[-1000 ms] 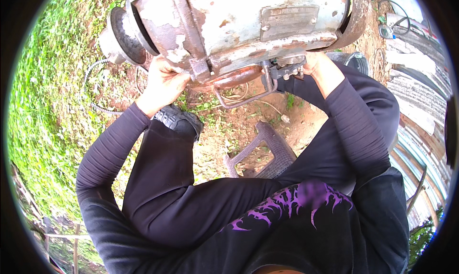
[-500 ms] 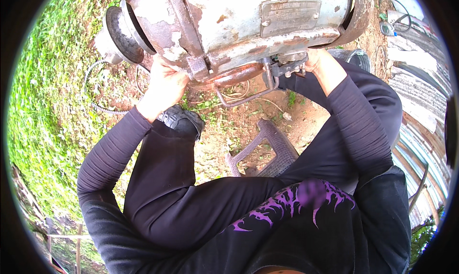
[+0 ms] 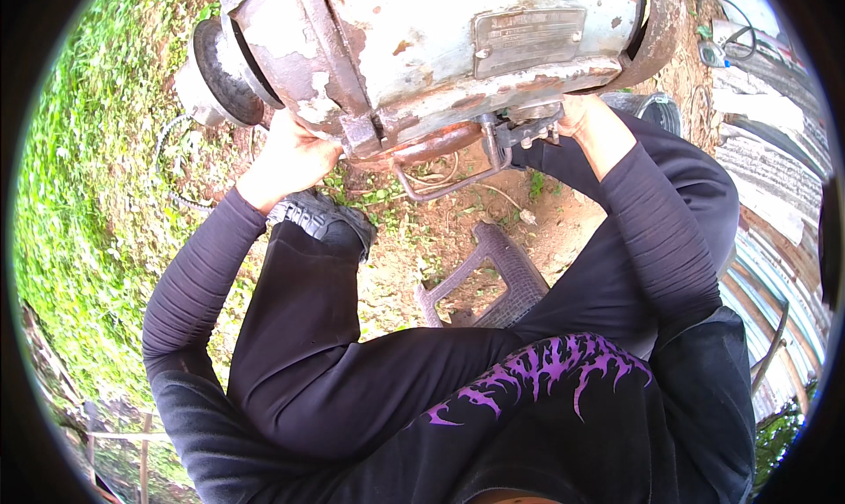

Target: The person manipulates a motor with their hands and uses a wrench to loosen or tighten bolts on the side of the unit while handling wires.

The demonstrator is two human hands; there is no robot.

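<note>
A worn cylindrical motor (image 3: 414, 33) with flaking pale paint and rust fills the top of the view. Its dark pulley (image 3: 222, 77) is at the left end, and a metal plate (image 3: 528, 42) is fixed to its side. My left hand (image 3: 295, 162) grips the lower edge near the pulley, with the thumb showing and most fingers hidden underneath. My right hand (image 3: 588, 121) grips the lower edge at the other end, fingertips partly hidden. Between my hands a rusty bent-rod bracket (image 3: 458, 187) hangs from the motor beside a dark metal fitting (image 3: 521, 134).
A brown plastic piece with a woven texture (image 3: 519, 279) lies on the soil between my legs. My shoe (image 3: 321, 222) is below my left hand. Corrugated sheets (image 3: 775, 156) and a clear bottle (image 3: 715, 55) lie at the right. Grass (image 3: 84, 205) covers the left side.
The motor has shifted slightly left and tilted a little. My left hand has moved slightly with it, down and left; my right hand keeps nearly the same place.
</note>
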